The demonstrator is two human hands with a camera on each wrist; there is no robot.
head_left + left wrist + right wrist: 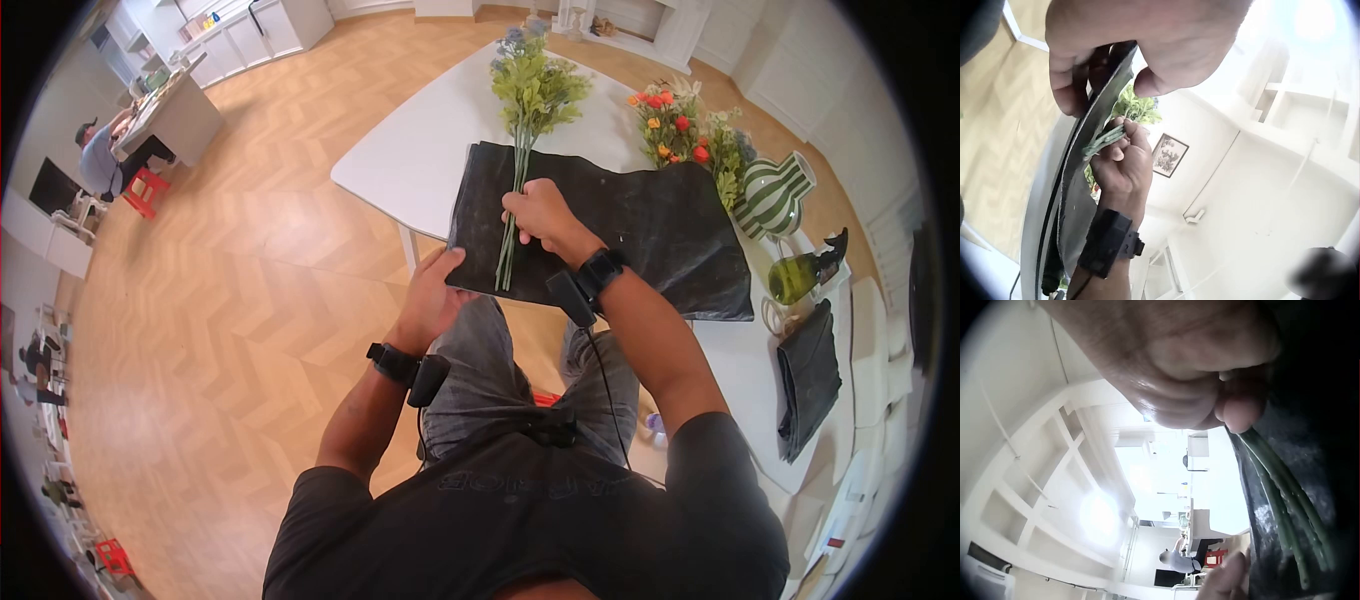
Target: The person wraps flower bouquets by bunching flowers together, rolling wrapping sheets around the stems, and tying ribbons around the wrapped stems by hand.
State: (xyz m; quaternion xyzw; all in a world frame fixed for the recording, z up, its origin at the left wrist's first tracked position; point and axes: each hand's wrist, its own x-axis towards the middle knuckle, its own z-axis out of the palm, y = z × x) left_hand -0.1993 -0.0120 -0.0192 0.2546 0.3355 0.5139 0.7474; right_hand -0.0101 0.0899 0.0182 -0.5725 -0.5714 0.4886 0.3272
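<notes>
A black sheet point(650, 225), creased and slightly shiny, lies over the near part of the white table point(400, 150). My right hand point(548, 215) grips a bunch of long green stems point(510, 245) above it, and their cut ends point toward me. Leafy green tops point(540, 95) with a few blue flowers extend past the sheet's far edge. At the sheet's near left corner, my left hand point(435, 297) pinches the edge. In the left wrist view its thumb is on one face of the sheet point(1088, 150), its fingers on the other.
Red and orange flowers point(680, 130) lie at the table's right, near a green-striped vase point(775, 195). A green bottle point(795, 278) and a folded black sheet point(808, 385) are further along that side. Across the room, a person point(100, 160) sits by a counter.
</notes>
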